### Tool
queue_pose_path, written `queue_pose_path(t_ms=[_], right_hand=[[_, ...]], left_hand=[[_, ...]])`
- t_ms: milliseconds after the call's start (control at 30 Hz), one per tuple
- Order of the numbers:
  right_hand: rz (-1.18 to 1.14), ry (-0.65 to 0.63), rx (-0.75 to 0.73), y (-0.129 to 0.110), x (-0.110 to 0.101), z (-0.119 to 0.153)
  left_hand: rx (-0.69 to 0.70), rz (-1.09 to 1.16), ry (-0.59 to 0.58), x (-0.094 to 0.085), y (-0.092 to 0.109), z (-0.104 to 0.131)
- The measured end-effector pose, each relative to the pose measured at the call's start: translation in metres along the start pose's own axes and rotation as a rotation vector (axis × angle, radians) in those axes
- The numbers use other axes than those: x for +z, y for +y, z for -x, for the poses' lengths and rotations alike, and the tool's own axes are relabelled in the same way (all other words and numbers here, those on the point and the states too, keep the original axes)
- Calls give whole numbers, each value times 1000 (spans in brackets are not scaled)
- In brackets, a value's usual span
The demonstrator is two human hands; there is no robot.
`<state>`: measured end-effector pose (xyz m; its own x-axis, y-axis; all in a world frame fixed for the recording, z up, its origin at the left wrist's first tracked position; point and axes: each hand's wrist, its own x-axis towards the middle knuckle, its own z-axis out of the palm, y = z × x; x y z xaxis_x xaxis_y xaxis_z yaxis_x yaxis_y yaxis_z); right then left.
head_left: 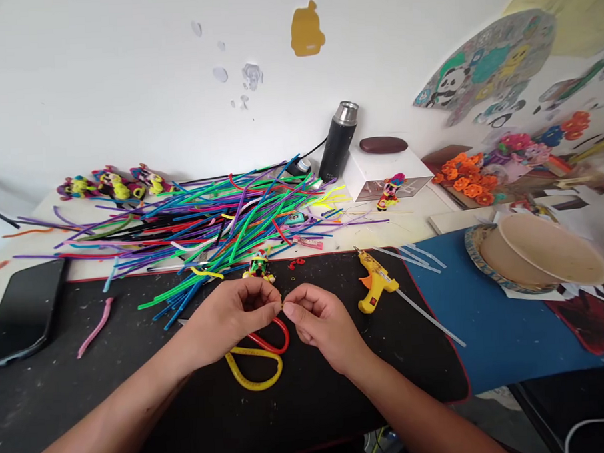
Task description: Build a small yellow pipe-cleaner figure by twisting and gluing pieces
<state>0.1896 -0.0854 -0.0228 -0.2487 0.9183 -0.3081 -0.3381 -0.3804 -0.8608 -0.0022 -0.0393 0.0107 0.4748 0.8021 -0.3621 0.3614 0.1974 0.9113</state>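
Note:
My left hand (236, 316) and my right hand (323, 322) meet fingertip to fingertip above the black mat (190, 418). Both are closed in a pinch on a tiny yellowish piece, mostly hidden by the fingers. Under my left hand lie scissors with a red and a yellow handle (256, 385); their blades are largely covered. Just behind the hands stands a small colourful figure (258, 264), with small red bits (297, 263) beside it. A pile of coloured pipe cleaners (236, 216) spreads behind. The yellow glue gun (375, 281) rests right of my right hand.
A phone (23, 309) and a pink stem (95, 328) lie at the left. Several figures (113, 185) sit at the back left. A black flask (338, 141) and white box (384, 173) stand behind. Glue sticks (416, 256) and a bowl (548, 252) are at the right.

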Motion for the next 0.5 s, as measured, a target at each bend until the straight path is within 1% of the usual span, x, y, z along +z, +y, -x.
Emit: queue_pose_path(t_ms=[200, 333, 500], right_hand=[[-32, -22, 32, 1, -3, 0], [-2, -44, 47, 4, -5, -1], [47, -24, 38, 4, -8, -3]], left_hand=[[-9, -38, -52, -1, 5, -1], [-41, -89, -94, -2, 8, -2], [-20, -181, -48, -3, 11, -3]])
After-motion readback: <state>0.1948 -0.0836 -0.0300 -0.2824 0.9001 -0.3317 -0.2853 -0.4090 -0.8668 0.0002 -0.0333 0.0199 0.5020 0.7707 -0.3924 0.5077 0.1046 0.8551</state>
